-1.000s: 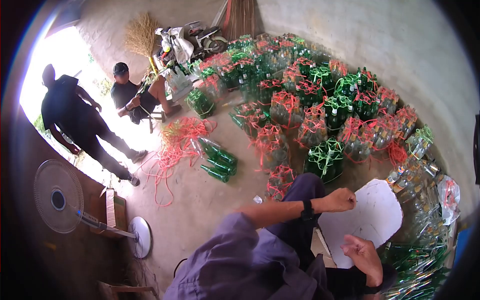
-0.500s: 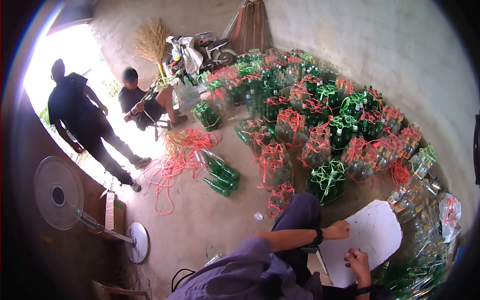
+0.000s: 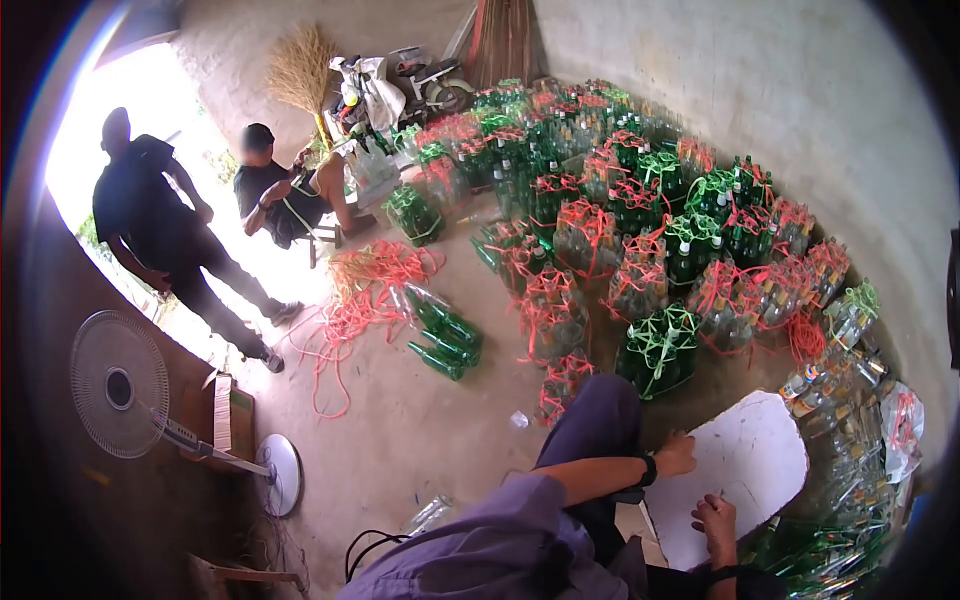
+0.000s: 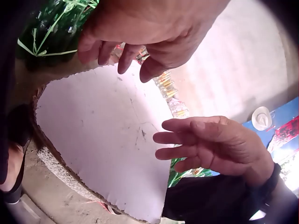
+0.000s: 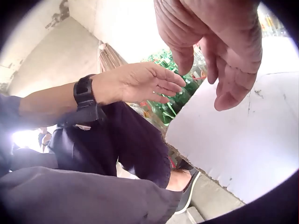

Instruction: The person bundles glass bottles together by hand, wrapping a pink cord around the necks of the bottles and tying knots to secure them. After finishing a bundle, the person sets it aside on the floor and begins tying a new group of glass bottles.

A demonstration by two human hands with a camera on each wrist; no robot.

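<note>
A white board [image 3: 740, 450] with rough, worn edges lies in front of my knees. My left hand [image 3: 676, 454], below a wrist camera strap, hovers by the board's near left edge with its fingers loosely bent and nothing in them. Over the board's lower part is my right hand [image 3: 714, 518]; in the left wrist view that right hand [image 4: 215, 144] shows spread, relaxed fingers and an empty palm. The right wrist view has the left hand [image 5: 140, 84] extended beside the board, also holding nothing. Thin dark scratches mark the white surface.
Tied bundles of green and clear bottles [image 3: 655, 350] fill the floor ahead. Loose bottles [image 3: 845, 430] lie to the right. A heap of red strapping [image 3: 370, 285] and green bottles [image 3: 445, 335] lie left of centre. A fan [image 3: 118, 385], a seated person [image 3: 285, 190] and a standing person [image 3: 165, 210] are farther left.
My hands have shifted slightly over the board, the left towards its edge. My head view has turned a little. The seated person has raised their hands with a strip between them.
</note>
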